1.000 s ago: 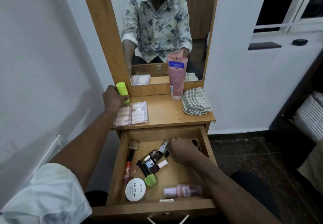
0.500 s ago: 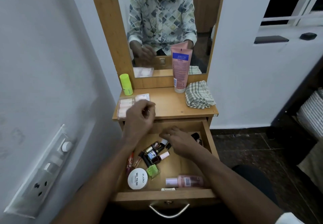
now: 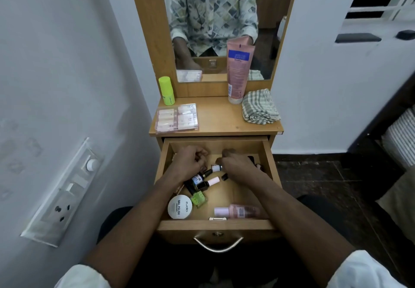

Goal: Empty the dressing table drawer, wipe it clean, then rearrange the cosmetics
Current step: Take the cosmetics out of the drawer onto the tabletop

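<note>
A: Any lettering in the drawer?
B: Round white tub (image 3: 179,207): lid reads "zudio" and "NAIL POLISH". Finer print beside it, illegible.
A: Elsewhere?
B: Pink tube (image 3: 238,70) has a blue label, pink bottle (image 3: 240,211) a small one. Neither readable.

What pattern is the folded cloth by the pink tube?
The cloth has grey-green and white checks; head view.

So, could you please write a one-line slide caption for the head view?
Left hand and right hand reach among nail polish bottles in the open dressing-table drawer.
</note>
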`<state>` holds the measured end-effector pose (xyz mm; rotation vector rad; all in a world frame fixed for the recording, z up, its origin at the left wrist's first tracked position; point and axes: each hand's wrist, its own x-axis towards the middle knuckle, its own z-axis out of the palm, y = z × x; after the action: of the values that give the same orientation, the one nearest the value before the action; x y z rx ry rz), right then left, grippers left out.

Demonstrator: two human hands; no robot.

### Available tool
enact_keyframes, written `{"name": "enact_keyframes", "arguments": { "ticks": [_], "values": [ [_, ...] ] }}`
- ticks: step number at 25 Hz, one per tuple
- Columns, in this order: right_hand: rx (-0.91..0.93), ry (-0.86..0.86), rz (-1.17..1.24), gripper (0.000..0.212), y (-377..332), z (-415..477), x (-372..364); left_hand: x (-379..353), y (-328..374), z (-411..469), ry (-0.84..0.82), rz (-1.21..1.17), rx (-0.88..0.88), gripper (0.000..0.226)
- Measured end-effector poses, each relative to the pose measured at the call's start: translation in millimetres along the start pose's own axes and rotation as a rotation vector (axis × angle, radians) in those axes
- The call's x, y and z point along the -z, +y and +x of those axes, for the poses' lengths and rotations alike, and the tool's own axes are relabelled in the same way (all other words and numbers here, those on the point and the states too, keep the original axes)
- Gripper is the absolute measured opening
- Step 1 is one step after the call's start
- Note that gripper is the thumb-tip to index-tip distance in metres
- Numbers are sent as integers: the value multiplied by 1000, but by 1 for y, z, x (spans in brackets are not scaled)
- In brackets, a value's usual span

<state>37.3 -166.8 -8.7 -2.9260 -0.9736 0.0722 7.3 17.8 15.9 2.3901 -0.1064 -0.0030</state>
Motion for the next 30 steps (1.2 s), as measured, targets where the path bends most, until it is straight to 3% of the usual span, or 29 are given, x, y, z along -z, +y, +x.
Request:
{"name": "enact_keyframes", "arguments": {
  "ticks": [3, 6, 8, 11, 15, 18, 22, 26, 30],
  "values": [
    [-54, 112, 99, 27, 3, 0, -1, -1, 7, -5, -3, -219, 64, 20],
    [-147, 302, 539, 32, 1, -4, 13, -1, 11, -9, -87, -611, 196, 33],
    [-151, 318, 739, 36, -6, -11, 24, -3, 12, -11, -149, -740, 208, 33],
    [-90, 277, 836, 49, -12, -24, 27, -3, 16, -18, -135, -808, 204, 23],
    [20, 401, 705, 48, -10, -33, 32, 11, 36, -30, 32, -517, 92, 11],
    [28, 435, 503, 46, -12, -29, 36, 44, 58, -12, 303, -320, 17, 14],
    [36, 380, 410, 43, -12, -20, 30, 103, 66, 56, 622, -126, -34, 23],
    [-1, 336, 441, 43, -12, -15, 32, 129, 76, 125, 468, 242, -32, 15],
    [-64, 271, 413, 36, 0, -12, 31, 123, 75, 152, 299, 768, -64, 15]
  ]
}}
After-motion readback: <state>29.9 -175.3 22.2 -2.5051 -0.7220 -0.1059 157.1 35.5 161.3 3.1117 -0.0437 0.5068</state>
